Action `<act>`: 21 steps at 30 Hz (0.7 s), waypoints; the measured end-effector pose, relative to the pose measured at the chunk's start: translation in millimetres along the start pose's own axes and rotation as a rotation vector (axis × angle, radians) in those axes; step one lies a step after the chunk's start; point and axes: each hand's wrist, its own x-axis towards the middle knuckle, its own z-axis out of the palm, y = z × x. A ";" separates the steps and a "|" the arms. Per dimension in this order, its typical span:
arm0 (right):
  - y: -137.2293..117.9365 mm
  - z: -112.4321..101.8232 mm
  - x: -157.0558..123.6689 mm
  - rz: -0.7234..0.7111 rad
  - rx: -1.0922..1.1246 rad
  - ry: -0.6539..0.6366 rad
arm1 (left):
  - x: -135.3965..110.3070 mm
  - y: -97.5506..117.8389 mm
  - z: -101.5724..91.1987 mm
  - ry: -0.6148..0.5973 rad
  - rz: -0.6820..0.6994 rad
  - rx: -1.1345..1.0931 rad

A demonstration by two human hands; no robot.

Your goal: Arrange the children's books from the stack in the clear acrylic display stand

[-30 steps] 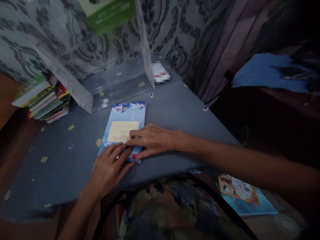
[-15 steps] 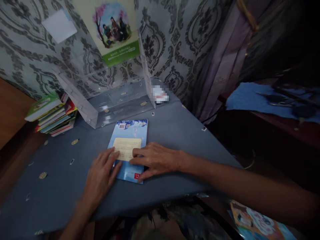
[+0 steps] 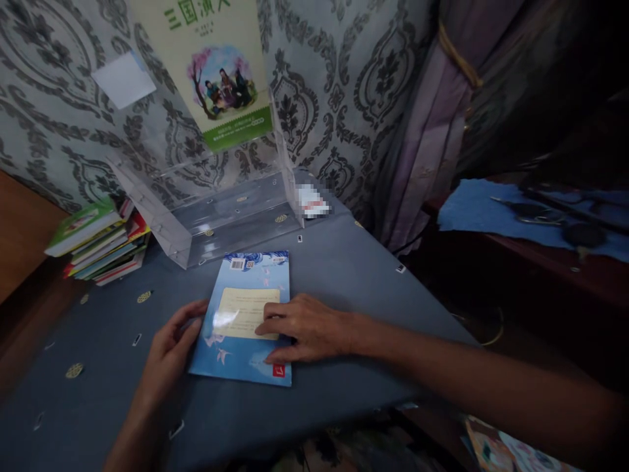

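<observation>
While the right hand (image 3: 312, 328) rests, loosely bent and not clenched, on the blue book (image 3: 236, 357) at lower centre of the head view, the left hand (image 3: 170, 344) sits relaxed by its left edge, gripping nothing. Keeping the book flat on the desk (image 3: 354, 275) probably calls for light, even pressure, without dragging.

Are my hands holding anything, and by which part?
Nothing is clearly held: the right hand rests on the blue book, the left hand is at its left edge.
</observation>
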 end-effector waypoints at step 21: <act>18.7 -2.4 1.9 0.296 0.133 0.407 | 24.3 -6.0 -9.0 -0.178 0.859 0.550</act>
